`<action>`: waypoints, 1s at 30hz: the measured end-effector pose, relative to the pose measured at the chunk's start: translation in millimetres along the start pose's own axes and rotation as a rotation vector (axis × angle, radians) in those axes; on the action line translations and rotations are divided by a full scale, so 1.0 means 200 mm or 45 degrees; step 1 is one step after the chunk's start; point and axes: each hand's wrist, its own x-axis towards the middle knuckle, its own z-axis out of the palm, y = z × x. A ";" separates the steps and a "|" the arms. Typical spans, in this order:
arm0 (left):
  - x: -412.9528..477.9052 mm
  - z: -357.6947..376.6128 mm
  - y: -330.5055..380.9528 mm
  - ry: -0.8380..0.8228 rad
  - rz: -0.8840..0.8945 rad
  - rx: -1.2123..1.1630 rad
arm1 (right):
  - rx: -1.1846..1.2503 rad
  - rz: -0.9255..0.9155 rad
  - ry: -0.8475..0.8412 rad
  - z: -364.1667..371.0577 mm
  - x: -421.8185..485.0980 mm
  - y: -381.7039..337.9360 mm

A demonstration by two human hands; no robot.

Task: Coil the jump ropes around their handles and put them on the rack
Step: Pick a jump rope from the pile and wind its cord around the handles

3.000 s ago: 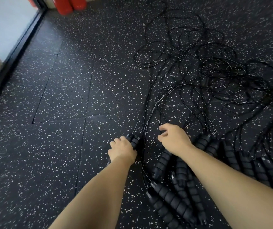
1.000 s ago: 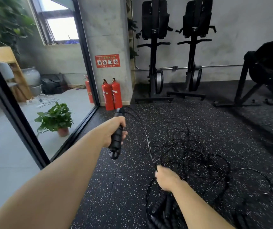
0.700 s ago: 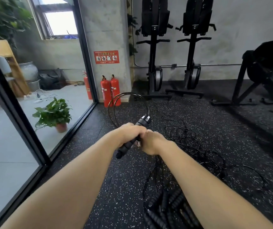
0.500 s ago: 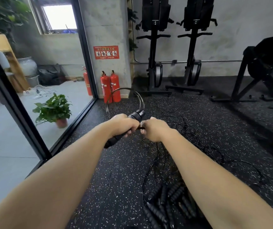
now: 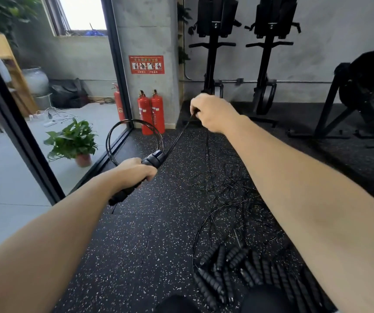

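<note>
The left grip (image 5: 136, 171) clenched the raised handle (image 5: 153, 158) steady while the right grip (image 5: 213, 114) pinched its rope (image 5: 179, 138) taut, likely so the next turn would wind tight; the other jump ropes (image 5: 222, 274) lay on the floor (image 5: 136, 245).

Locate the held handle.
Head view, left of centre: the handle sits in the left hand, right of the plant, its rope stretched to the right hand.

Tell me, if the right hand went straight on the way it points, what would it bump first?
Probably the left black exercise machine by the far wall. The right hand, gripping the rope, sits right before its post in the picture, with nothing between. Depth is hard to judge.
</note>
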 end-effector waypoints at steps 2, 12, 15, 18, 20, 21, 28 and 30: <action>0.01 -0.01 0.01 0.000 0.008 -0.038 | -0.032 -0.037 0.029 -0.05 0.03 -0.02; 0.09 0.10 0.05 -0.124 -0.015 -0.073 | -0.046 0.010 -0.048 0.01 0.03 0.12; 0.14 0.14 0.05 -0.157 -0.040 -0.133 | -0.040 0.026 -0.045 0.05 0.05 0.19; 0.19 0.15 0.05 -0.135 -0.056 -0.179 | -0.045 0.042 -0.028 0.09 0.07 0.25; 0.20 0.16 0.06 -0.119 -0.051 -0.192 | -0.062 0.062 -0.043 0.12 0.08 0.29; 0.21 0.16 0.06 -0.109 -0.046 -0.190 | -0.091 0.082 -0.082 0.14 0.07 0.32; 0.19 0.13 0.07 -0.363 -0.128 -0.503 | -0.276 0.436 -0.547 0.32 -0.15 0.49; 0.18 0.11 0.08 -0.446 -0.116 -0.416 | -0.271 0.479 -0.627 0.35 -0.21 0.49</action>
